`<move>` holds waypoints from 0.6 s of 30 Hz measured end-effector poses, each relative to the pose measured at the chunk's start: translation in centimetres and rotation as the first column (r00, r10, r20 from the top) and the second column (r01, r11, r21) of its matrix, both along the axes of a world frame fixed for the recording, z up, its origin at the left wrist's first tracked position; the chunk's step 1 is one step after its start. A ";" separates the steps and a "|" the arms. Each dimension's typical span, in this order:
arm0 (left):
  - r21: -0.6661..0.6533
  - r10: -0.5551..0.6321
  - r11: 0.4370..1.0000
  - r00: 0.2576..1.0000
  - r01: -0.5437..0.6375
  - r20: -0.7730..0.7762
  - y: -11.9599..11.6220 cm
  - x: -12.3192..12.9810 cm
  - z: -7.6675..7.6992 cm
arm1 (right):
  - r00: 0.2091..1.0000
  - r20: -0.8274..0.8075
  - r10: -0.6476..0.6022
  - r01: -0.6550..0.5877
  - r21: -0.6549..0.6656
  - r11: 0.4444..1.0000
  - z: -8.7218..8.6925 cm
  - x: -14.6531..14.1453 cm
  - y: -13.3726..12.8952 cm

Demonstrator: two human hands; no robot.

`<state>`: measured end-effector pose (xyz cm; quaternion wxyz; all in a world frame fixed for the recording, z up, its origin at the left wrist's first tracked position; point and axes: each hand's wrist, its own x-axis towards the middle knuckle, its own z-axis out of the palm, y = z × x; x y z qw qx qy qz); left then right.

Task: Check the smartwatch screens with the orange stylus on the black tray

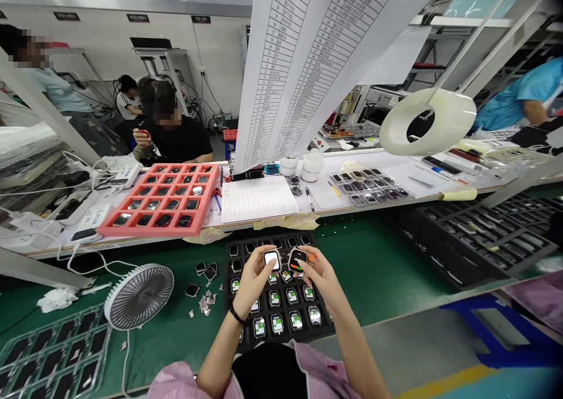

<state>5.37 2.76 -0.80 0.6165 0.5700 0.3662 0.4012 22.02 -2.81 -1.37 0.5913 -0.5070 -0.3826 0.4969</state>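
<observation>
Left hand (pixel 258 267) and right hand (pixel 320 271) raised side by side, near but apart, over the desk (pixel 373 270). Both gripping, thumbs (pixel 266 271) in front, fingers bent behind. Bare forearms (pixel 352 334) slant inward across the desk's near edge, elbows (pixel 212 378) wider apart than hands.

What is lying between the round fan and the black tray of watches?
In the head view, a few loose dark watch bodies and some small pale scraps lie on the green surface between the fan and the black tray.
</observation>
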 end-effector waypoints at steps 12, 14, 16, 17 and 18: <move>0.063 -0.101 0.993 0.994 0.103 -0.033 -0.1 -0.2 -0.3 | 0.999 0.003 -0.043 0.043 -0.008 0.999 0.0 0.0 0.0; 0.098 -0.135 0.985 0.988 0.142 -0.074 -0.3 -0.2 -0.3 | 0.999 0.008 -0.036 0.036 -0.006 0.999 -0.2 0.0 0.1; 0.185 -0.124 0.971 0.980 0.152 -0.155 -0.5 -0.2 -0.2 | 0.999 0.026 -0.038 0.039 -0.015 0.999 -0.3 0.0 0.2; 0.255 -0.103 0.955 0.973 0.155 -0.208 -0.5 -0.1 -0.1 | 0.999 0.037 -0.038 0.039 -0.019 0.999 -0.3 -0.1 0.3; 0.335 -0.073 0.928 0.963 0.162 -0.260 -0.4 -0.1 0.0 | 0.998 0.048 -0.034 0.035 -0.021 0.999 -0.4 -0.1 0.3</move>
